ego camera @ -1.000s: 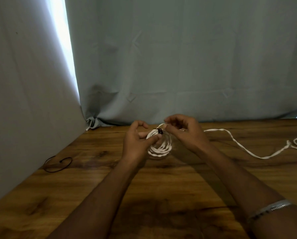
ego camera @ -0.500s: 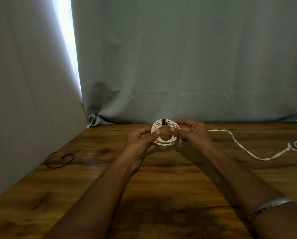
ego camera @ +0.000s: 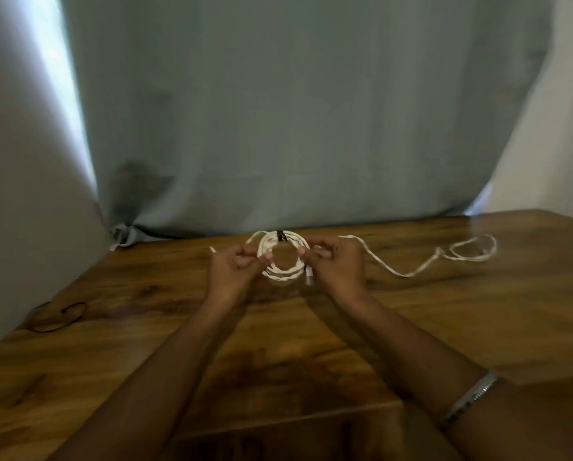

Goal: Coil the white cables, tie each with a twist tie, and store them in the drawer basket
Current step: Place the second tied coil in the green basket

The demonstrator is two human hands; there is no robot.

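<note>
A coiled white cable (ego camera: 283,272) is held upright above the wooden table (ego camera: 444,327), facing me as a ring. A dark twist tie (ego camera: 281,235) wraps its top. My left hand (ego camera: 233,271) pinches the ring's left side, and my right hand (ego camera: 336,266) pinches its right side, where a connector end hangs down. A second white cable (ego camera: 411,271) lies loose on the table to the right, ending in a loop near the back right. No drawer basket is in view.
A thin dark tie (ego camera: 57,317) lies curled on the table at the far left. Grey cloth (ego camera: 278,128) hangs along the back and left edges. A seam or front edge in the table runs near my forearms.
The hands turned the coil from lying low over the table to standing as an upright ring with the tie on top. The view has shifted, showing more of the table's right side.
</note>
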